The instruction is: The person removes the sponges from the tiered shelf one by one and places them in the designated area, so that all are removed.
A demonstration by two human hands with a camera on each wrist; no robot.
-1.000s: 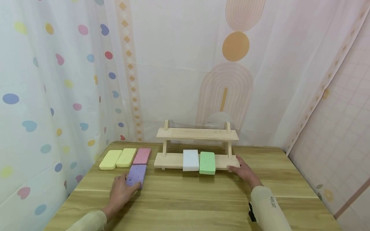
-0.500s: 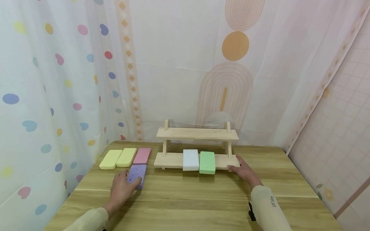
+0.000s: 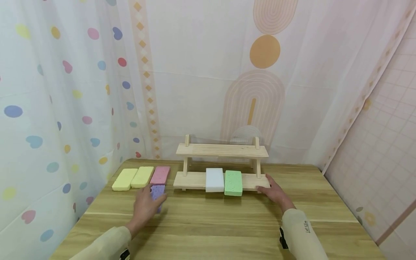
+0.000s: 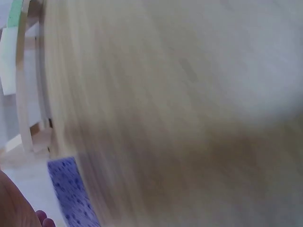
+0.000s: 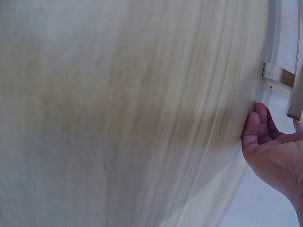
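My left hand (image 3: 144, 205) is over the purple sponge (image 3: 158, 192), covering its left part, with the thumb across toward its right edge. Whether the hand touches the sponge is unclear. In the left wrist view the purple sponge (image 4: 72, 191) shows beside some fingertips (image 4: 41, 216). At the right end of the two-tier wooden shelf (image 3: 191, 179), my right hand (image 3: 275, 192) holds the lower board, thumb at the front and fingers at its end. A white sponge (image 3: 214, 180) and a green sponge (image 3: 233, 183) lie side by side on that board, overhanging its front.
A pink sponge (image 3: 160, 175) lies just behind the purple one. Two yellow sponges (image 3: 125, 179) sit to its left on the wood-grain table (image 3: 211, 231). The upper board (image 3: 222, 150) of the shelf stands close to the curtain (image 3: 201, 72).
My left hand has loosened from the purple sponge and shifted right and slightly forward over it. The purple sponge stays about where it was. My right hand and the shelf have not moved.
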